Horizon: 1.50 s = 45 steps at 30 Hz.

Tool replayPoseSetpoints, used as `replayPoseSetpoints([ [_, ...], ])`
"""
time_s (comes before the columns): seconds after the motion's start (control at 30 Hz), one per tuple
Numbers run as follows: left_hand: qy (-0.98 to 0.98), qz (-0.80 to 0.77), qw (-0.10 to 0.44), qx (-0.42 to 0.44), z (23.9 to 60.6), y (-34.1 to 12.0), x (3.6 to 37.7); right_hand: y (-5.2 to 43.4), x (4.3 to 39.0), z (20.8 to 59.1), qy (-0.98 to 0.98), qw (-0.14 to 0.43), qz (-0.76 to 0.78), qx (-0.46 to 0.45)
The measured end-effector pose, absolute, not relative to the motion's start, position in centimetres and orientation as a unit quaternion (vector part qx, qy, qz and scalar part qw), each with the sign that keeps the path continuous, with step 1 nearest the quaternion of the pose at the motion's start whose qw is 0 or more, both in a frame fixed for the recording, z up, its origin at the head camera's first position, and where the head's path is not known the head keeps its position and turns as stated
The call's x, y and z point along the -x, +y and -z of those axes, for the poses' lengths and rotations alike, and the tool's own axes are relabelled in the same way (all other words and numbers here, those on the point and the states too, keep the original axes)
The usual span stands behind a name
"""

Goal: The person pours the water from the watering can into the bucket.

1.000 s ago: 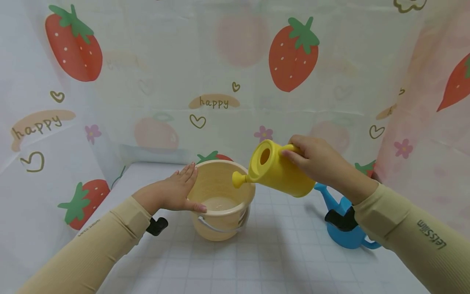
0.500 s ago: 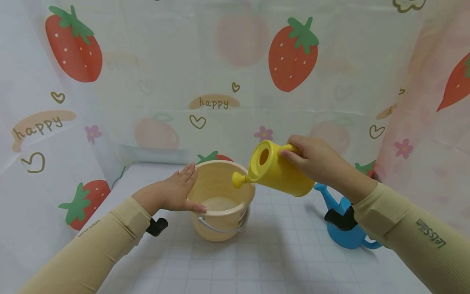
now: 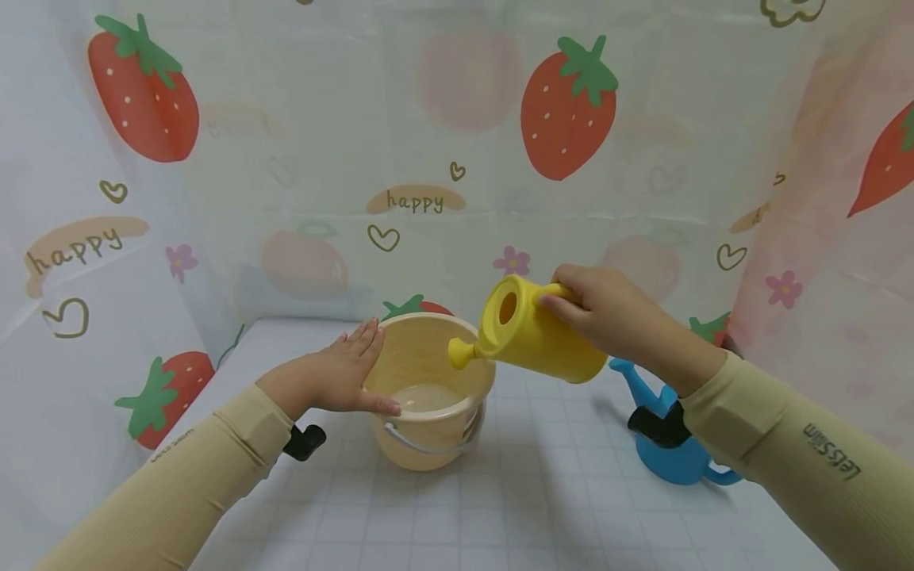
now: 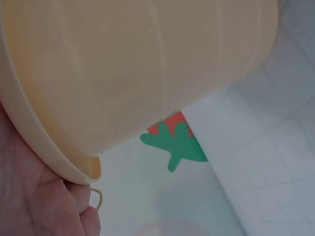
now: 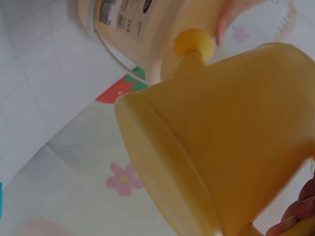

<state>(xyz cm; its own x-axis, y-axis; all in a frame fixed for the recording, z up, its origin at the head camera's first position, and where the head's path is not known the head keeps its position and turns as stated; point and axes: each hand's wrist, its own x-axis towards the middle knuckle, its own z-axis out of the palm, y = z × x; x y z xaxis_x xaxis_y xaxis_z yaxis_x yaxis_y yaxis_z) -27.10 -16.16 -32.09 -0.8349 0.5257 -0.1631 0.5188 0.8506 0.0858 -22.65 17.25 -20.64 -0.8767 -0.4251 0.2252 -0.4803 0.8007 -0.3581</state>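
Note:
My right hand (image 3: pixel 603 308) grips the handle of a yellow watering can (image 3: pixel 546 341), tilted so that its round spout head hangs over the right side of a cream bucket (image 3: pixel 421 436). Flat and straight-fingered, my left hand (image 3: pixel 336 371) rests on the bucket's left rim, thumb toward the front. A little clear liquid seems to lie on the bucket's bottom; no stream from the spout can be made out. In the left wrist view the palm touches the underside of the rim (image 4: pixel 47 142). The right wrist view has the can (image 5: pixel 231 123) large, fingers curled round its handle.
A blue watering can (image 3: pixel 671 456) stands on the table at the right, partly behind my right wrist and its black camera. The bucket's white bail handle (image 3: pixel 421 446) hangs down in front. A strawberry-print curtain (image 3: pixel 321 159) closes off the back and sides of the white gridded table (image 3: pixel 443 523).
The yellow watering can and my right hand have shifted very slightly left. My left hand and the bucket stay in place.

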Motion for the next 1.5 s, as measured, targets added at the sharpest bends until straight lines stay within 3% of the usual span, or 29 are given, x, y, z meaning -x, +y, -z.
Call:
replayPoseSetpoints([
  [1.5, 0.957, -0.019, 0.081, -0.279, 32.0, -15.9, 27.2, 16.3, 23.3, 20.8, -0.945, 0.058, -0.204, -0.250],
])
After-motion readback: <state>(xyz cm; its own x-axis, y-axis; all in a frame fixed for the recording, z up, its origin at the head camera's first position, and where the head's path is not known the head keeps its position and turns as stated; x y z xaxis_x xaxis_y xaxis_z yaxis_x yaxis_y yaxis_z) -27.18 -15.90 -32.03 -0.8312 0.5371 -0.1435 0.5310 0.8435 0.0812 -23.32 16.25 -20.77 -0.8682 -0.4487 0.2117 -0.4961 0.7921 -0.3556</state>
